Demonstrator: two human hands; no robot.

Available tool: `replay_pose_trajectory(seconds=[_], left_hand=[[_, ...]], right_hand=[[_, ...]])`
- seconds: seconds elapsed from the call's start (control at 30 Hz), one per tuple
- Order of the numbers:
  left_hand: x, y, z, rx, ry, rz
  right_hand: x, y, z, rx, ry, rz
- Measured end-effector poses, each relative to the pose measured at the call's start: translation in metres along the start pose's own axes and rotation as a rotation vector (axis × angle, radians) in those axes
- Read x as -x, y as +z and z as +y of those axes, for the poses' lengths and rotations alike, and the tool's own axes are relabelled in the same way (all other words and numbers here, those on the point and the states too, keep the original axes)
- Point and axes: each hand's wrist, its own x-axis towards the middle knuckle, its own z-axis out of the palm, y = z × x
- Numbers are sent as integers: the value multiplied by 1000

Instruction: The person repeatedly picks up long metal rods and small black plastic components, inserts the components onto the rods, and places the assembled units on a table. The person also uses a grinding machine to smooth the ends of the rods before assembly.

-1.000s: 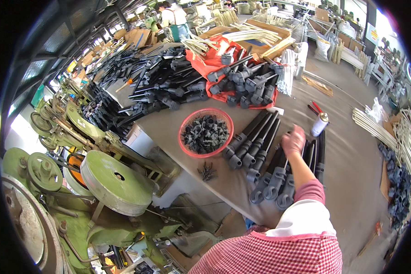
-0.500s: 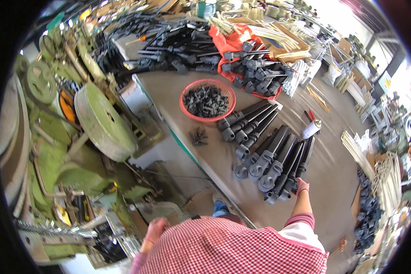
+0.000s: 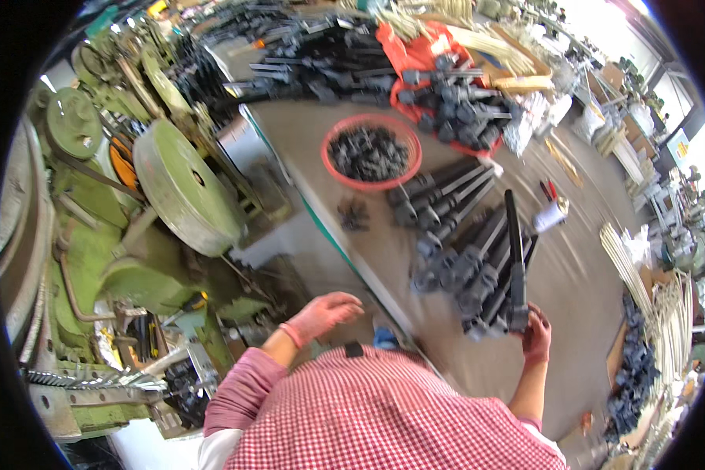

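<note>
My right hand (image 3: 535, 337) is closed on the near end of a long black tube with a thick fitting (image 3: 517, 290), tilted up over a fanned row of similar tubes. Those black tubes (image 3: 479, 262) lie on the brown table with their bulky joint ends toward me. My left hand (image 3: 325, 313) hangs off the table's left edge, fingers loosely stretched out and nothing in them. Beyond the row, a second bundle of black tubes (image 3: 446, 196) lies beside a red plastic basket (image 3: 327, 160) heaped with small dark parts. A few loose dark pieces (image 3: 353, 214) rest below the basket.
A green machine with a big wheel (image 3: 184, 188) stands at my left, past the table edge (image 3: 345, 251). A spray can (image 3: 552, 214) and red-handled pliers (image 3: 551, 189) lie right of the tubes. Black parts pile on orange sacking (image 3: 392, 51) at the back.
My right hand has lifted one tube's near end off the row. My left hand has risen and moved right toward the table edge. The view has shifted slightly.
</note>
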Motion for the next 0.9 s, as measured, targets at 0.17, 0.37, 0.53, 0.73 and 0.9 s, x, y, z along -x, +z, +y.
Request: replay_pose_trajectory(seconds=[0.17,0.37,0.53,0.73,0.9], left_hand=[[-63,35,52,419,119,38],[-68,-6,70,966,349,317],[-9,-54,41,913,291,561],[34,-43,-5,1073,48,730],[63,-34,-18,1090,154,667]], right_hand=[[5,95,6,-153,-14,-347],[-12,233,91,-21,480,-876],[-119,319,162,983,34,-663],[-187,417,214,1724,-330,-569],[-192,437,216,1748,-209,-549]])
